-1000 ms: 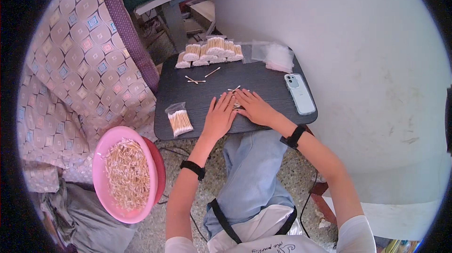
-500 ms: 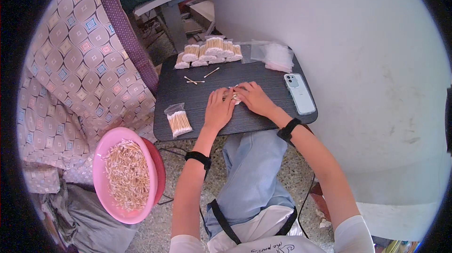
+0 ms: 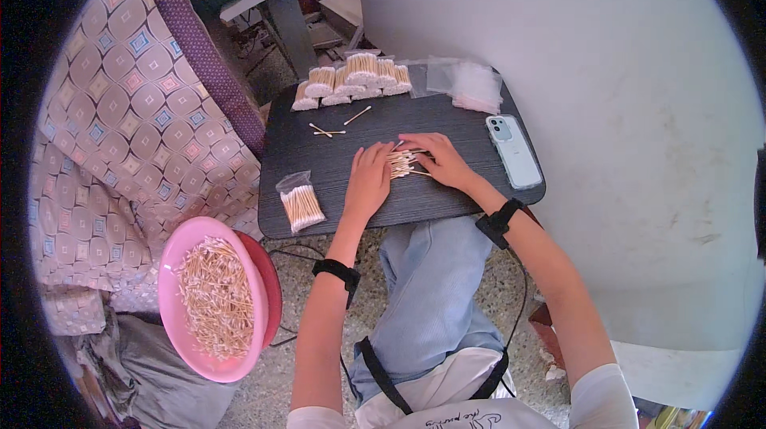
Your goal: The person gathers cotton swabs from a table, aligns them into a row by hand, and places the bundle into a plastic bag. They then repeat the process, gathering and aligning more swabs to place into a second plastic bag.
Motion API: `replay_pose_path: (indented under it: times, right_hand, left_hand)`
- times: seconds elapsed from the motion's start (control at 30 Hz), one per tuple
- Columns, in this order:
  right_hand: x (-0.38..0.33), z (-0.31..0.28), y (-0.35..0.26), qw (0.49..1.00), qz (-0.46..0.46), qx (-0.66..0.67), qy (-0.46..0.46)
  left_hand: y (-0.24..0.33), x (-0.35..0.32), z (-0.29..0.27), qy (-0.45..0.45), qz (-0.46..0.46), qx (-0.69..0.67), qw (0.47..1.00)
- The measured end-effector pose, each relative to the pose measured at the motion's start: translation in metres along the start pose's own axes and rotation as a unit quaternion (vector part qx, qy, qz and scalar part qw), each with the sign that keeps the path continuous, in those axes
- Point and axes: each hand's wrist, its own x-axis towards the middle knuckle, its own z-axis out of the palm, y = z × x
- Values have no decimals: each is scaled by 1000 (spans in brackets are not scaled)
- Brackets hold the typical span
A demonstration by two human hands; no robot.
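A loose bunch of cotton swabs (image 3: 402,163) lies on the dark table between my hands. My left hand (image 3: 369,180) rests flat along the bunch's left side, fingers stretched out. On the other side, my right hand (image 3: 447,164) is spread, its fingers reaching over the far end and its thumb apart, near the swabs' right ends. Neither hand grips the bunch. Nearer the table's left front corner lies a clear bag packed with cotton swabs (image 3: 302,205). A few single swabs (image 3: 327,132) lie farther back, two of them crossed.
Packed swab bags (image 3: 361,70) are stacked at the table's (image 3: 455,217) far edge, beside empty clear bags (image 3: 476,87). A phone (image 3: 513,151) lies at the right edge. Left of the table stands a pink basin (image 3: 170,293) full of loose swabs. A wall (image 3: 638,150) rises on the right.
My right hand has shifted right and opened away from my left, so more of the swab bunch shows between them. The swabs look more spread out.
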Motion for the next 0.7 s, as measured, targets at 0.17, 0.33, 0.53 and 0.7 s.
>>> replay_pose_path:
  times: [0.17,0.33,0.53,0.7]
  right_hand:
    - [-4,-2,9,996,27,-1,80]
    - [-5,4,1,993,15,-100,58]
    - [-3,0,0,996,50,-68,25]
    - [-1,-1,2,988,138,42,54]
  left_hand:
    - [-1,4,-2,40,18,-98,994]
    - [-1,3,-6,31,-26,-95,995]
    - [0,3,-7,60,-35,-94,993]
    - [10,5,-9,68,-95,-137,984]
